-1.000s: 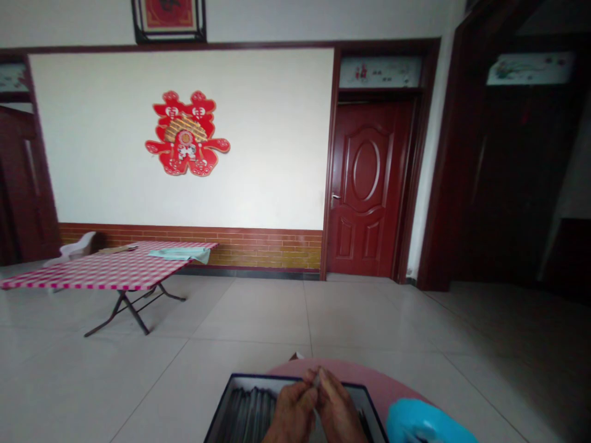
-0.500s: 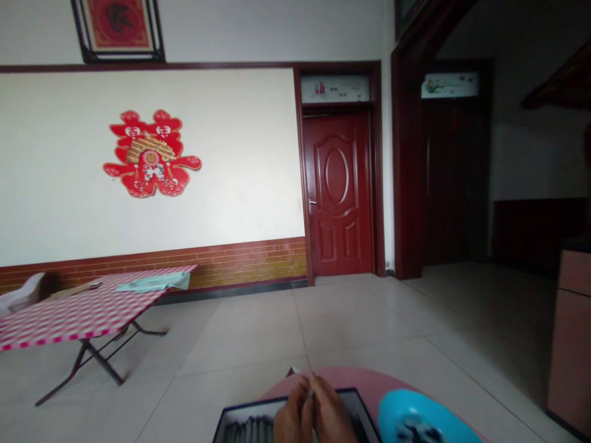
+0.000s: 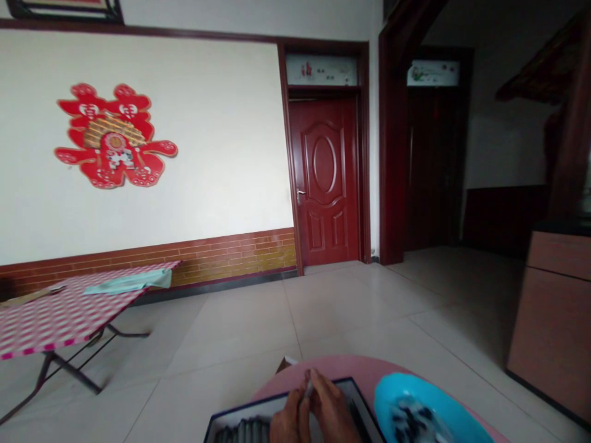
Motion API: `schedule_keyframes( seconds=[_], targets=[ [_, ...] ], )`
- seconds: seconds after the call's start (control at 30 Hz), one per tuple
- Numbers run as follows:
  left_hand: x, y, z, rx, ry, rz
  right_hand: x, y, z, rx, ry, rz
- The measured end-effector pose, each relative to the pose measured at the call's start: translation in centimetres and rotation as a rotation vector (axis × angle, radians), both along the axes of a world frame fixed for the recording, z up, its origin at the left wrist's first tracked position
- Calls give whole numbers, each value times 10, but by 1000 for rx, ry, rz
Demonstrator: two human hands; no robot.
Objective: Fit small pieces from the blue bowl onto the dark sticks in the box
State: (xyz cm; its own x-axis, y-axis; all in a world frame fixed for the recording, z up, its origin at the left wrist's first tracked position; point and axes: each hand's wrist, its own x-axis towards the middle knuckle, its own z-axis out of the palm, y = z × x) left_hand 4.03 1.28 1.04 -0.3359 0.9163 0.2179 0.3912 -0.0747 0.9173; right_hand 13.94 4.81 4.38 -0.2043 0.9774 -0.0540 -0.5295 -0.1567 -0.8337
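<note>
While the person sits at the pink round table (image 3: 351, 369), the left hand (image 3: 289, 421) and the right hand (image 3: 330, 412) are pressed together, their fingertips pinching one small pale object (image 3: 309, 387). They are above the dark shallow box (image 3: 240, 424) holding grey sticks. Just beside it stands the blue bowl (image 3: 429, 412).

Both hands are down at the 6 o'clock edge of the view, only partly in shot with the wrists cut off. The left hand (image 3: 287, 421) sits at about 7 o'clock of the right hand (image 3: 333, 417), and the 2 are pressed close together, touching at the fingertips. Fingers (image 3: 318, 383) on both are curled inward and bunched toward 12 o'clock, pinched together on something small and pale. Backs of both hands face up at the camera. Can't really make out the thumbs, it's pretty blurry.
</note>
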Motion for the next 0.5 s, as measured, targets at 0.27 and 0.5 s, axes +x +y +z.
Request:
schedule_keyframes(
  seconds=[0.27, 0.5],
  targets=[
    [8, -4, 21, -193, -636, -320, 0, 7, -10, 25, 76, 171],
    [7, -11, 22, -21, -165, -32, -7, 7, -15, 30, 120, 144]
  ],
)
